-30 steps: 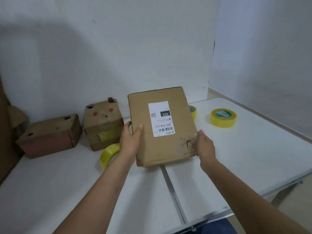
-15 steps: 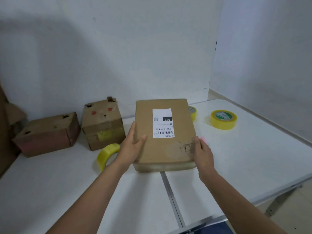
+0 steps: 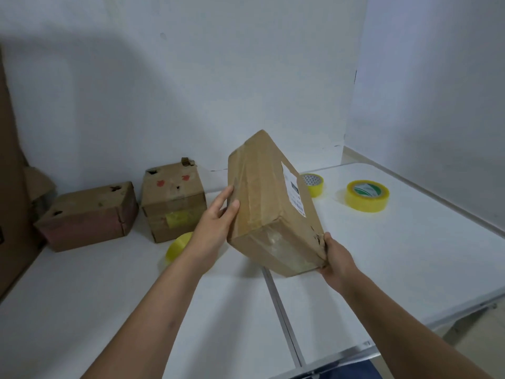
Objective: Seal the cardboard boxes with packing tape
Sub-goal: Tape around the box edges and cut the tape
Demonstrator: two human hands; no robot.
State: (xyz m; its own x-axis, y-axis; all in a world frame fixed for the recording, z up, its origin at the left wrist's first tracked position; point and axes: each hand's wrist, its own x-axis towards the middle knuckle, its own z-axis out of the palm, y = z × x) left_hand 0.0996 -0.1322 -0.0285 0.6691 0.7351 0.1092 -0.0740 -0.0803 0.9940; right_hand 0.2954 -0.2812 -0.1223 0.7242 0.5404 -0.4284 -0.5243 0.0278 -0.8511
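I hold a flat brown cardboard box [image 3: 262,203] tilted up on its edge above the white table [image 3: 396,263]. Its taped long side faces me and its white shipping label [image 3: 293,191] is turned to the right. My left hand [image 3: 218,222] presses flat against the box's left face. My right hand [image 3: 337,259] grips its torn lower right corner. A yellow tape roll [image 3: 367,195] lies flat to the right. A second roll [image 3: 314,184] sits just behind the box. A third roll [image 3: 177,246] stands on edge behind my left forearm.
Two worn cardboard boxes stand at the back left: a low one with a reddish side [image 3: 87,216] and a taller one with red marks on top [image 3: 175,203]. A large cardboard sheet [image 3: 11,187] leans at the far left. White walls close the back and right.
The box lay flat with its label up; now it is lifted and rolled to the right onto its edge, so the taped side faces me. Both hands stayed on it.
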